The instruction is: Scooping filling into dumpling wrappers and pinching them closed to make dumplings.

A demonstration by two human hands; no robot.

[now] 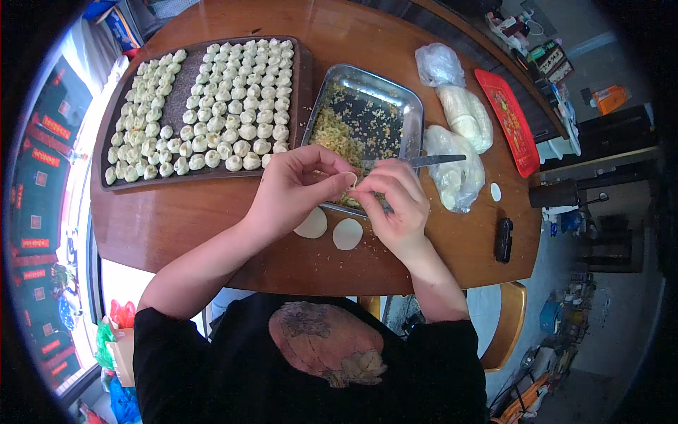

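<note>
Brown glossy table [169,230], grey floor [554,258] beyond. Metal tray [408,90] holds crumbly filling [339,134]. Left hand [296,182] and right hand [397,205] pinch one thin, pale wrapper [352,179].

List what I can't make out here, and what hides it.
All in the head view:
Wrapper: its inside, covered by the left hand and right hand.
Pan: much of its near part, behind both hands.
Metal utensil: part of its length, hidden by the right hand.
Top bag: any contents, blurred by crinkled plastic.
Shirt: lower part, cut off by the bottom edge.
</note>
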